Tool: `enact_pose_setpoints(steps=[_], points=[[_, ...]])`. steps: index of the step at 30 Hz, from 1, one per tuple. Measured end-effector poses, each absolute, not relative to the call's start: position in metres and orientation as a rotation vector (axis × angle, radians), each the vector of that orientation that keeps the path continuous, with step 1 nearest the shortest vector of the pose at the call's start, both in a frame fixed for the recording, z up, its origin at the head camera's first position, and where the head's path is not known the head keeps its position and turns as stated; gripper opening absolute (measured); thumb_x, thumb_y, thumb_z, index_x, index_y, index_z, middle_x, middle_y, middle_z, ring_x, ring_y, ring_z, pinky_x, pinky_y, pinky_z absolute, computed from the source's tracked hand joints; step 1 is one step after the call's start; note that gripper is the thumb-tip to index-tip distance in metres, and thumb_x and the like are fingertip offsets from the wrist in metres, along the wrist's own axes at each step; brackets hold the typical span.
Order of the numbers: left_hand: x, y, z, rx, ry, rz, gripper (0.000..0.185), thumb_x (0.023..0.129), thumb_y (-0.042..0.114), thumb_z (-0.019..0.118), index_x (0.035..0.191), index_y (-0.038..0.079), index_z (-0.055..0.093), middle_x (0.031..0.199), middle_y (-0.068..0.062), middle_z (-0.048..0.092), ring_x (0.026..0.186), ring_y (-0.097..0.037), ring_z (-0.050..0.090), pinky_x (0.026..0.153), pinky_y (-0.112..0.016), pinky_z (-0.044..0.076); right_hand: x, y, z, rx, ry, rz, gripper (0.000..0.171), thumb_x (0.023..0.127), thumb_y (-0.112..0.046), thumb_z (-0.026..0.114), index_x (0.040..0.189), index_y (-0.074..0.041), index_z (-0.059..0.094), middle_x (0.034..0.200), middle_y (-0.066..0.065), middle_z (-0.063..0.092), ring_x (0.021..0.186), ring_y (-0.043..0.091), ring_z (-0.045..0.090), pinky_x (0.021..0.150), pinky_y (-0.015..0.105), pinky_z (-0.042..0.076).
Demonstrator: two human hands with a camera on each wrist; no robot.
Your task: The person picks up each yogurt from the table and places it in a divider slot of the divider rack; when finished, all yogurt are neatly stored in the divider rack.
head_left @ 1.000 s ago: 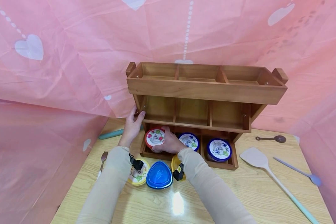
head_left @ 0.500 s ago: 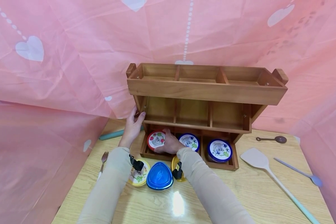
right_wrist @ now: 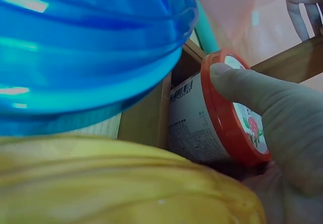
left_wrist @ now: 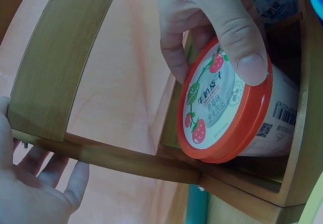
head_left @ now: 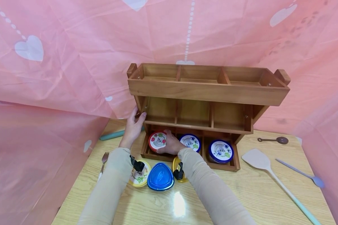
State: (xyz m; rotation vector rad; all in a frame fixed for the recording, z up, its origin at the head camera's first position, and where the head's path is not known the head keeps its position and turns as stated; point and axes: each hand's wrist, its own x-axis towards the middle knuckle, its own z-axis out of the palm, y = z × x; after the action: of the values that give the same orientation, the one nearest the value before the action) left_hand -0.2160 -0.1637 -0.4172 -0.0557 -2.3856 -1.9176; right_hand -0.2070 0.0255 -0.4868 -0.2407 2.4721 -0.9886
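In the head view a three-tier wooden rack stands against the pink cloth. My right hand grips a round tub with a red lid in the bottom tier's left compartment. The left wrist view shows strawberries on its label, the thumb across the lid's rim, and the tub tilted in the compartment. My left hand holds the left side of the rack, thumb on one face and fingers behind the board. Two blue-lidded tubs occupy the bottom tier's middle and right compartments.
In front of the rack sit a yellow-rimmed tub, a blue triangular container and a yellow container partly under my right wrist. A fork lies left; a spatula, brown spoon and grey-blue spoon lie right.
The red-lidded tub has shifted slightly right and lower into its compartment, with my right hand still on it. My left hand keeps its place on the rack.
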Motion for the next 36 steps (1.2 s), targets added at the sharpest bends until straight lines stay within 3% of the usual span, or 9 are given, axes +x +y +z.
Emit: enact_pose_setpoints(steps=[5, 9, 13, 23, 36], points=[[-0.222, -0.166, -0.429, -0.053, -2.398, -1.881, 0.059, 0.103, 0.034, 0.051, 0.157, 0.024, 0.028, 0.151, -0.015, 0.04, 0.133, -0.032, 0.048, 0.112, -0.047, 0.04, -0.206, 0.026, -0.484, -0.247, 2.466, -0.983, 0.107, 0.078, -0.033, 0.083, 0.156, -0.01, 0.013, 0.156, 0.019, 0.032, 0.141, 0.035, 0.037, 0.118, 0.048, 0.032], [-0.223, -0.165, -0.426, -0.025, -2.409, -1.909, 0.059, 0.103, 0.029, 0.051, 0.156, 0.022, 0.028, 0.151, -0.017, 0.04, 0.133, -0.033, 0.047, 0.113, -0.046, 0.039, -0.204, 0.026, -0.48, -0.269, 2.464, -1.003, 0.109, 0.078, -0.031, 0.083, 0.157, -0.01, 0.011, 0.157, 0.019, 0.029, 0.143, 0.037, 0.035, 0.118, 0.049, 0.031], [-0.223, -0.166, -0.424, -0.021, -2.394, -1.949, 0.058, 0.103, 0.024, 0.051, 0.156, 0.017, 0.029, 0.151, -0.021, 0.039, 0.134, -0.037, 0.046, 0.113, -0.049, 0.038, -0.204, 0.025, -0.478, -0.276, 2.465, -1.028, 0.11, 0.078, -0.03, 0.083, 0.158, -0.014, 0.009, 0.159, 0.018, 0.026, 0.145, 0.037, 0.031, 0.118, 0.051, 0.03], [-0.222, -0.166, -0.43, -0.054, -2.382, -1.883, 0.058, 0.102, 0.034, 0.052, 0.156, 0.025, 0.03, 0.149, -0.015, 0.042, 0.131, -0.032, 0.049, 0.111, -0.047, 0.041, -0.199, 0.025, -0.461, -0.357, 2.539, -1.035, 0.102, 0.081, -0.028, 0.081, 0.157, -0.024, 0.013, 0.161, 0.016, 0.021, 0.143, 0.038, 0.034, 0.113, 0.054, 0.036], [-0.222, -0.166, -0.43, -0.063, -2.374, -1.893, 0.058, 0.103, 0.032, 0.051, 0.156, 0.023, 0.03, 0.15, -0.016, 0.041, 0.132, -0.032, 0.048, 0.112, -0.046, 0.04, -0.172, 0.04, -0.437, -0.528, 2.595, -1.017, 0.088, 0.085, -0.028, 0.078, 0.154, -0.012, 0.026, 0.152, 0.016, 0.035, 0.136, 0.033, 0.042, 0.113, 0.049, 0.039]])
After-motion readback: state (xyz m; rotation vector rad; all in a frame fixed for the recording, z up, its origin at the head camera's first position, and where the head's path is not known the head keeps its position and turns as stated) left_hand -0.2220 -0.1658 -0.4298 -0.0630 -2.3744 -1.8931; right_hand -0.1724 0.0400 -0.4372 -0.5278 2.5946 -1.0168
